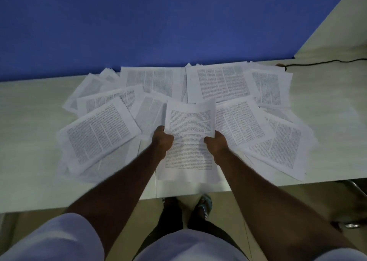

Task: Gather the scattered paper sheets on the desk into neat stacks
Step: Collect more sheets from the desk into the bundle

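A printed sheet (190, 133) is held up near the bench (29, 161) front, gripped between both hands. Left hand (162, 139) fingers curl round its left edge; right hand (216, 141) fingers pinch its right edge. Scattered sheets (228, 84) lie overlapping behind and on both sides.

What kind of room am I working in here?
Probably an office or study room: a long pale desk against a blue partition wall, printed paper sheets spread over it, and a black cable trailing along the far right.
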